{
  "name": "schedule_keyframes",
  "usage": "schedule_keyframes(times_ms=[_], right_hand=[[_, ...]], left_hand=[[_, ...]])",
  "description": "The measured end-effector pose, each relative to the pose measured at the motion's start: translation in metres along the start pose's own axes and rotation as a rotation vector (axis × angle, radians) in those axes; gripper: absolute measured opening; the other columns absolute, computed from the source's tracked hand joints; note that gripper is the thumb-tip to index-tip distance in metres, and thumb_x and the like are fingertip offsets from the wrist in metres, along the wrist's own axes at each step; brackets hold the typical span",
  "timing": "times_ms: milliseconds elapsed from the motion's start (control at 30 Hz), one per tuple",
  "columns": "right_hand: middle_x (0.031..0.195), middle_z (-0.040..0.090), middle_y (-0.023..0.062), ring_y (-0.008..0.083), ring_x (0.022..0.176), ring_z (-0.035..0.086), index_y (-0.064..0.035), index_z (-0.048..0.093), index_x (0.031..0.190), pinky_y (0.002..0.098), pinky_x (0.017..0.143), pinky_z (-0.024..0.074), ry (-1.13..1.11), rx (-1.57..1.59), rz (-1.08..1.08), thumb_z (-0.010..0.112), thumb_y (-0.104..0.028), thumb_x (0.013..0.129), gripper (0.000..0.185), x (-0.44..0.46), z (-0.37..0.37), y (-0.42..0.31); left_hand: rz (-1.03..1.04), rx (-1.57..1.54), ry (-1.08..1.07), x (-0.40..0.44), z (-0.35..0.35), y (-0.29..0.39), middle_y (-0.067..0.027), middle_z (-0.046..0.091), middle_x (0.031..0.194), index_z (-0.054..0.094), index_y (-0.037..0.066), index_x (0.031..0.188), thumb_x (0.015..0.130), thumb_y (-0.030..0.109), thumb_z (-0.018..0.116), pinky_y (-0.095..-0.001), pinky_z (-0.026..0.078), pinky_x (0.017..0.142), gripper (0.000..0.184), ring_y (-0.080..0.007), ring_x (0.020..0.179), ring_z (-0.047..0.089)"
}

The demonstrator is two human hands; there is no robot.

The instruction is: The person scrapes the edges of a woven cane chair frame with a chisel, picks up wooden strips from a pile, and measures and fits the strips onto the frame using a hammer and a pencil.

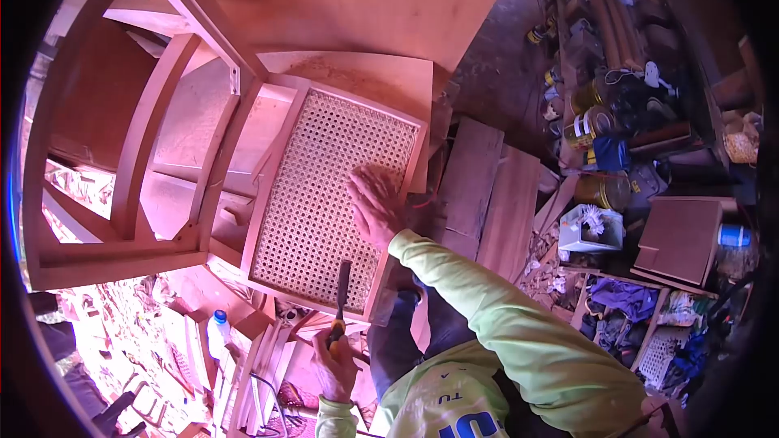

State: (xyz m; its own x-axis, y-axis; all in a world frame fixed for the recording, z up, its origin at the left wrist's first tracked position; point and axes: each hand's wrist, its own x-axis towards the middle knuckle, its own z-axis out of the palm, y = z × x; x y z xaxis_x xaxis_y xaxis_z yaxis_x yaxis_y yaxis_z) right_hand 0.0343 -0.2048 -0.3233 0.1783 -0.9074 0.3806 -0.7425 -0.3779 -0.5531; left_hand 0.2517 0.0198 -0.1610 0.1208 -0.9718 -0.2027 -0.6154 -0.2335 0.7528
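A wooden chair frame [207, 134] stands tilted before me, and its woven cane panel [324, 170] sits inside a wooden border. My right hand [376, 207] lies flat on the cane near the panel's right side, fingers stretched out. Below the panel, my left hand [336, 369] is closed round the yellow-and-black handle of a chisel [343, 285]. The dark flat blade points up over the lower edge of the cane; I cannot tell whether it touches the weave.
A large plywood sheet [349, 0] stands behind the chair. Planks [479, 186] lie to the right, near shelves with tins [591, 126] and a white container [590, 229]. Wood offcuts, shavings and a white bottle with a blue cap [218, 334] are at lower left.
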Motion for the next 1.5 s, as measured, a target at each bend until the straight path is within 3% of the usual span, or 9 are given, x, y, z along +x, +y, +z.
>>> schedule_keyframes(times_ms=[200, 367, 400, 700, 1000, 1067, 1100, 1200, 1500], right_hand=[[0.158, 0.056, 0.0255, 0.0469, 0.145, 0.056, -0.0006, 0.059, 0.154, 0.0557, 0.121, 0.0472, 0.348, 0.164, 0.125, 0.065, -0.003, 0.099, 0.055, -0.007, -0.037, 0.027], [0.133, 0.067, 0.0207, 0.0372, 0.116, 0.070, 0.0014, 0.066, 0.134, 0.0444, 0.101, 0.0580, 0.511, 0.138, 0.263, 0.062, 0.003, 0.104, 0.030, -0.004, -0.058, 0.146], [0.131, 0.067, 0.0197, 0.0353, 0.113, 0.071, 0.0007, 0.067, 0.133, 0.0420, 0.098, 0.0595, 0.489, 0.138, 0.237, 0.063, 0.005, 0.103, 0.030, 0.002, -0.063, 0.162], [0.132, 0.067, 0.0141, 0.0236, 0.104, 0.075, -0.0036, 0.066, 0.140, 0.0375, 0.086, 0.0634, 0.338, 0.328, 0.300, 0.065, 0.004, 0.104, 0.037, 0.046, -0.068, 0.190], [0.104, 0.068, 0.0059, 0.0134, 0.089, 0.072, -0.0070, 0.065, 0.120, 0.0317, 0.071, 0.0578, 0.269, 0.500, 0.686, 0.063, -0.012, 0.113, 0.009, -0.046, -0.037, 0.108], [0.096, 0.068, 0.0112, 0.0214, 0.085, 0.073, -0.0044, 0.063, 0.113, 0.0361, 0.071, 0.0576, 0.261, 0.591, 0.768, 0.065, -0.008, 0.108, 0.006, -0.062, -0.028, 0.069], [0.092, 0.068, 0.0138, 0.0254, 0.082, 0.073, -0.0032, 0.062, 0.109, 0.0383, 0.071, 0.0575, 0.257, 0.634, 0.805, 0.066, -0.005, 0.106, 0.005, -0.067, -0.023, 0.054], [0.093, 0.071, 0.0145, 0.0247, 0.085, 0.076, -0.0035, 0.061, 0.112, 0.0383, 0.074, 0.0594, 0.285, 0.749, 0.637, 0.067, -0.008, 0.106, 0.010, -0.085, -0.005, 0.029], [0.093, 0.074, 0.0133, 0.0223, 0.072, 0.078, 0.0005, 0.056, 0.126, 0.0354, 0.062, 0.0644, -0.443, 1.033, 1.113, 0.072, -0.013, 0.105, 0.030, -0.072, -0.041, 0.024]], left_hand=[[-0.064, -0.017, -0.015, 0.026, 0.038, 0.008, -0.0194, 0.074, 0.090, 0.064, 0.004, 0.133, 0.106, 0.013, 0.071, -0.0447, 0.055, 0.065, 0.029, -0.0358, 0.072, 0.075], [0.099, 0.032, -0.053, 0.080, 0.075, 0.047, -0.0196, 0.071, 0.088, 0.066, 0.007, 0.137, 0.108, 0.014, 0.069, -0.0469, 0.052, 0.061, 0.030, -0.0381, 0.068, 0.071], [0.240, -0.034, 0.033, 0.097, 0.091, 0.050, -0.0119, 0.057, 0.072, 0.068, 0.005, 0.133, 0.106, 0.011, 0.068, -0.0429, 0.041, 0.056, 0.028, -0.0251, 0.058, 0.053], [0.326, -0.029, -0.120, 0.207, 0.150, 0.093, -0.0241, 0.079, 0.101, 0.066, 0.013, 0.140, 0.106, 0.014, 0.067, -0.0536, 0.060, 0.066, 0.035, -0.0460, 0.081, 0.077], [0.292, 0.071, -0.080, 0.218, 0.169, 0.106, -0.0219, 0.080, 0.098, 0.071, 0.014, 0.135, 0.104, 0.012, 0.067, -0.0509, 0.062, 0.068, 0.031, -0.0425, 0.081, 0.079], [0.366, 0.053, -0.036, 0.220, 0.170, 0.108, -0.0227, 0.078, 0.087, 0.070, 0.012, 0.135, 0.104, 0.009, 0.067, -0.0490, 0.060, 0.064, 0.032, -0.0404, 0.075, 0.080], [0.283, 0.068, -0.082, 0.219, 0.168, 0.111, -0.0203, 0.081, 0.103, 0.071, 0.016, 0.135, 0.104, 0.014, 0.067, -0.0524, 0.063, 0.070, 0.031, -0.0446, 0.086, 0.079], [0.197, 0.104, -0.111, 0.222, 0.171, 0.105, -0.0199, 0.080, 0.100, 0.071, 0.017, 0.134, 0.104, 0.016, 0.067, -0.0528, 0.062, 0.069, 0.031, -0.0448, 0.086, 0.078], [0.295, 0.039, -0.087, 0.223, 0.167, 0.092, -0.0248, 0.081, 0.107, 0.073, 0.008, 0.136, 0.104, 0.012, 0.069, -0.0481, 0.064, 0.074, 0.033, -0.0436, 0.089, 0.081]])
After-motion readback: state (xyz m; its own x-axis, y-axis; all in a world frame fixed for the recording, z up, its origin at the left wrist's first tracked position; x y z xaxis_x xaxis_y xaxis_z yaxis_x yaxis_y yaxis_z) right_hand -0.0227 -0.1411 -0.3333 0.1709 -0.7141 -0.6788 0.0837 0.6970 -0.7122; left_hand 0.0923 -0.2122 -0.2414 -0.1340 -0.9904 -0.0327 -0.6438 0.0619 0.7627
